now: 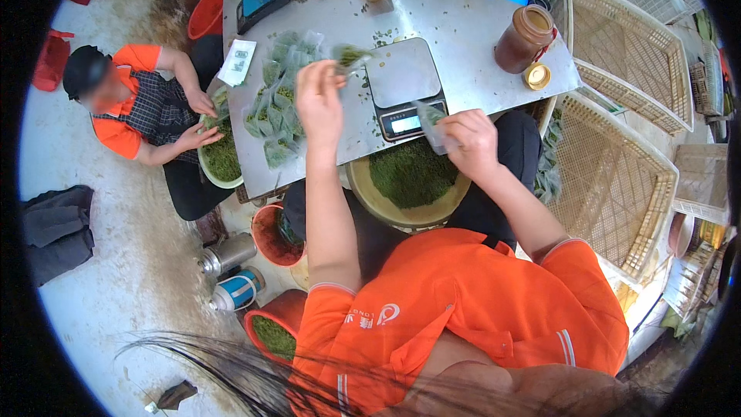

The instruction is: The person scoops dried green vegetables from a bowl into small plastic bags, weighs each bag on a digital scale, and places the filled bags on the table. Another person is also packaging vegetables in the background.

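Observation:
My left hand (319,98) is raised over the metal table, pinching a small clear plastic bag (352,57) of green plant material, blurred by motion. In my right hand (472,142) is another clear plastic bag (431,121) with a little green inside, held beside the front of a digital scale (404,75). The scale's display is lit, and a few small bits lie on its steel plate. Between my legs, below the table edge, sits a wide basin (362,194) of fine green plant pieces (414,176). Filled clear bags (275,110) lie piled left of my left hand.
A co-worker (150,104) handles green material over a bowl (223,179) at left. A brown plastic jar (524,37) and its yellow lid (538,76) stand on the table (463,11). Plastic crates (613,185) line the right. Red buckets (278,234) and flasks (228,255) are on the floor.

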The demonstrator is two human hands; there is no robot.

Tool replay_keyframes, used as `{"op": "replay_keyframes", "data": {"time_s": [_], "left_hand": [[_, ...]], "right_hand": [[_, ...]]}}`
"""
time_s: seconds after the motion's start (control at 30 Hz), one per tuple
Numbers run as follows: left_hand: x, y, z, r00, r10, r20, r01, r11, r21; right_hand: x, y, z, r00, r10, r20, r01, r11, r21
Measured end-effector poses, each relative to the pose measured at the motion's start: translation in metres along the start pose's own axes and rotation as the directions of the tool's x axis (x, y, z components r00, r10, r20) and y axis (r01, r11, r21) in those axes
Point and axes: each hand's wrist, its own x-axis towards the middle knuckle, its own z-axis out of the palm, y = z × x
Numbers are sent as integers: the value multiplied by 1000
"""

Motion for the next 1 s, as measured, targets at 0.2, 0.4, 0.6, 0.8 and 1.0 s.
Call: {"op": "replay_keyframes", "data": {"time_s": [0.2, 0.4, 0.6, 0.8, 1.0], "left_hand": [[-32, -33, 27, 879, 127, 460, -243, 949, 203], [-84, -18, -7, 991, -91, 99, 83, 993, 83], [-170, -38, -13, 935, -287, 209, 273, 957, 95], [-188, -36, 4, 871, -346, 349, 345, 936, 65], [-144, -27, 30, 945, -273, 181, 213, 932, 293]], "right_hand": [[-31, 83, -114, 946, 256, -200, -313, 883, -350], [-202, 215, -227, 656, 706, -266, -630, 318, -709], [-435, 298, -186, 77, 988, -134, -641, -54, -765], [-469, 274, -114, 123, 989, -82, -924, 84, -373], [-296, 228, -139, 288, 784, -550, -952, 170, -256]]}}
